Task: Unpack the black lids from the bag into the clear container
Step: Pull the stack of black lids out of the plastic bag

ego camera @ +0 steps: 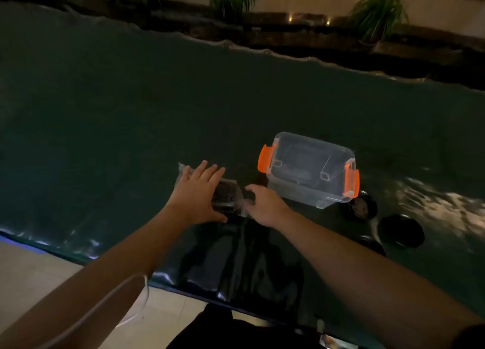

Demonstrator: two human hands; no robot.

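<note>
Black lids (225,199) in bag (183,169), left hand (195,194) flat atop, right hand (265,204) pinching it, clear container (301,194) beside

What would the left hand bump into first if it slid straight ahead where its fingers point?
Probably nothing. The left hand lies flat on the bag, fingers pointing away and slightly right. That line seems to pass left of the clear container, over the dark table cover, though depth is unclear.

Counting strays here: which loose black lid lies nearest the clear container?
The black lid beside the clear container's right orange latch; the others lie farther off.
</note>
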